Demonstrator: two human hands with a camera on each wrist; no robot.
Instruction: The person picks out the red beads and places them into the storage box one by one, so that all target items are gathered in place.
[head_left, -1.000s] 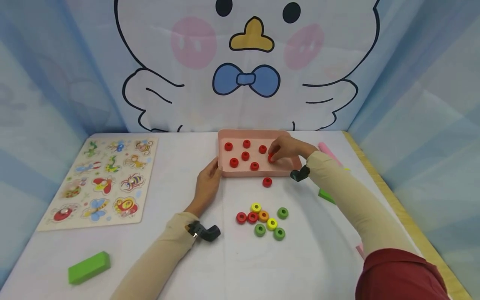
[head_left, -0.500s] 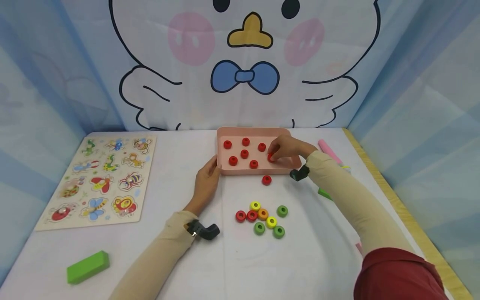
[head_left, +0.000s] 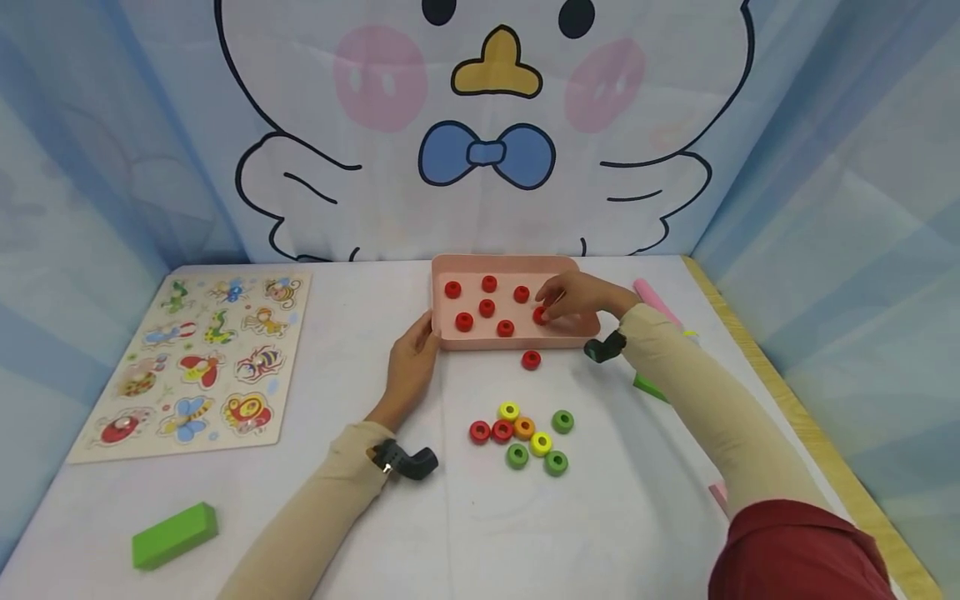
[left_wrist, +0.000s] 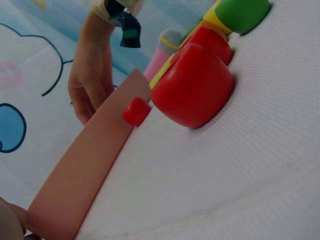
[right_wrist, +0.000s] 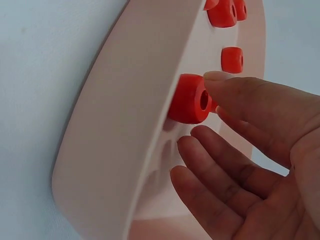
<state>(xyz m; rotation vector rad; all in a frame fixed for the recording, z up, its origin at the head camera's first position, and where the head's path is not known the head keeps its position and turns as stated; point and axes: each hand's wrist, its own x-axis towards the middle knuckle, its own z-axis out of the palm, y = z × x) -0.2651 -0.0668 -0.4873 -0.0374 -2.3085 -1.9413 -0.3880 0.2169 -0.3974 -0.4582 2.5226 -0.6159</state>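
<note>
A pink tray [head_left: 480, 343] lies at the back of the table with several red beads [head_left: 464, 322] spread inside. My left hand [head_left: 411, 367] holds the tray's left end at the near corner. My right hand [head_left: 585, 293] is over the tray's right part, beside another red bead [right_wrist: 189, 100]. That bead rests on the tray floor, its hole showing; the thumb tip is at its edge and the fingers are spread apart. Just outside the tray's front wall lies a single red bead [head_left: 531, 360].
Nearer me is a loose group of red, orange, yellow [head_left: 541, 443] and green beads [head_left: 556, 463]. A wooden insect puzzle board [head_left: 202, 367] lies left, above a green block [head_left: 175, 536]. A pink object [head_left: 656, 302] and another green block [head_left: 649, 387] are partly behind the right arm.
My right fingers have loosened from the red bead and parted, leaving it on the tray floor. The left hand keeps its hold on the tray. The view has shifted slightly.
</note>
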